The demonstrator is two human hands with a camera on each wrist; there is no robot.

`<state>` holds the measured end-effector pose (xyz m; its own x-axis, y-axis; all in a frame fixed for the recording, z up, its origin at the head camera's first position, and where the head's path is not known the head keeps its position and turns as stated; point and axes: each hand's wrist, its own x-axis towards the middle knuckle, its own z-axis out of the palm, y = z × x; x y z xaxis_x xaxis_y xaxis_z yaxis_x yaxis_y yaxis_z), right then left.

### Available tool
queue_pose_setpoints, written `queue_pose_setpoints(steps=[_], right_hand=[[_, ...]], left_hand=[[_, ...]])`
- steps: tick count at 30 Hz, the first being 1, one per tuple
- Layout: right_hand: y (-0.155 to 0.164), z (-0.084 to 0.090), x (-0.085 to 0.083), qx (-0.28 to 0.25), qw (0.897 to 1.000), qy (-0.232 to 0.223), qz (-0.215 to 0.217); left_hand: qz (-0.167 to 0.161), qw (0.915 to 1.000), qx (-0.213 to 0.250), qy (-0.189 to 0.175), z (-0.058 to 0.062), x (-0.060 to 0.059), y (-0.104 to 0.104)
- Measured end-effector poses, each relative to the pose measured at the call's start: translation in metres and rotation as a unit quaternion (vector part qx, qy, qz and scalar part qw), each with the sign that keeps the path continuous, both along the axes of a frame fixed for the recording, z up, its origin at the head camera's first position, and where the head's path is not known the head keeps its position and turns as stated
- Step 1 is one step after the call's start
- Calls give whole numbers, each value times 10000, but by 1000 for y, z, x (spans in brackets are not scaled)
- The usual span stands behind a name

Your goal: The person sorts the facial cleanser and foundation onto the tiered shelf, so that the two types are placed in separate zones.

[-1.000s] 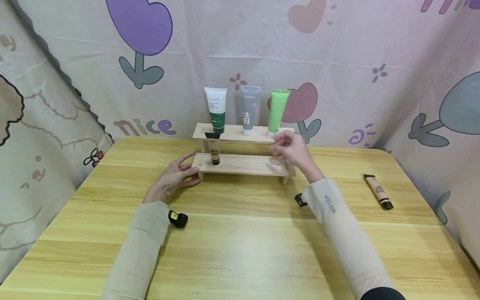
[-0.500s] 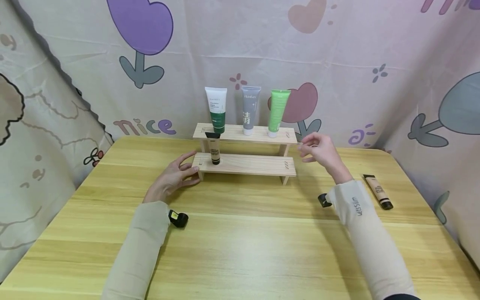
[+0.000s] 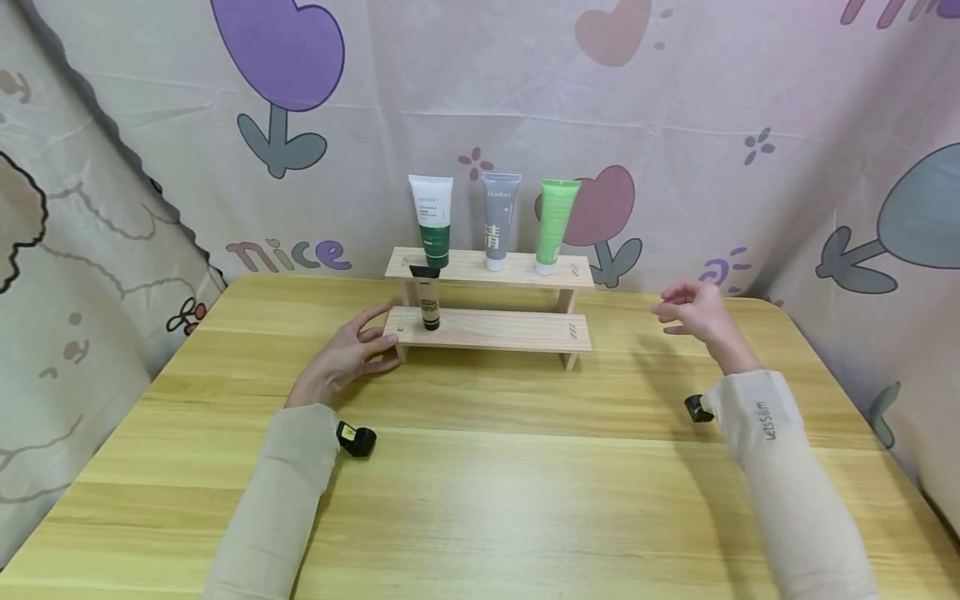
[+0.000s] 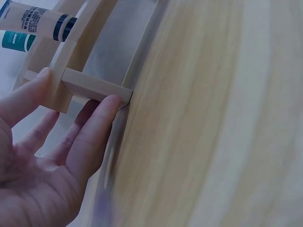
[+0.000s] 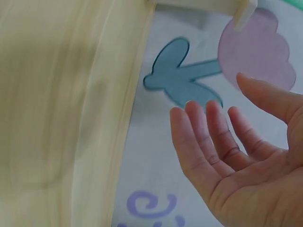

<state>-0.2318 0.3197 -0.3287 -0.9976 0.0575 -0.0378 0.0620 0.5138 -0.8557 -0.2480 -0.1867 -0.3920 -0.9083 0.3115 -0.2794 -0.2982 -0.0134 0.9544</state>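
Note:
A two-step wooden rack [image 3: 502, 327] stands at the back of the table. My left hand [image 3: 348, 350] holds its left end; in the left wrist view the thumb lies against the lower board and a fingertip against the leg [image 4: 97, 85]. On the lower step, at the left, a small beige tube with a black cap [image 3: 429, 302] stands upright. Along the upper step stand a white-and-green tube [image 3: 432, 221], a grey-blue tube [image 3: 498, 218] and a bright green tube [image 3: 557, 223]. Right of the rack, my right hand [image 3: 701, 315] hovers with nothing in its loosely bent fingers.
The wooden table [image 3: 495, 500] reaches back to a patterned cloth [image 3: 675, 92], which also hangs at both sides. A black wrist camera [image 3: 356, 439] sits at the left cuff, another [image 3: 699, 408] at the right. The right arm hides the second beige tube.
My right hand has moved from the right end of the rack out to the right, over the table, and now covers the lying beige tube. The left hand and rack stay put.

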Motion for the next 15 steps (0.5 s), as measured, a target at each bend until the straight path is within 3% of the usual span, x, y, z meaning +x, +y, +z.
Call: queue_pose_setpoints(steps=[15], right_hand=[[70,-7,26,602,9965,-505,-279]], left_hand=[[19,10000,0,-23,0,-1,-1]])
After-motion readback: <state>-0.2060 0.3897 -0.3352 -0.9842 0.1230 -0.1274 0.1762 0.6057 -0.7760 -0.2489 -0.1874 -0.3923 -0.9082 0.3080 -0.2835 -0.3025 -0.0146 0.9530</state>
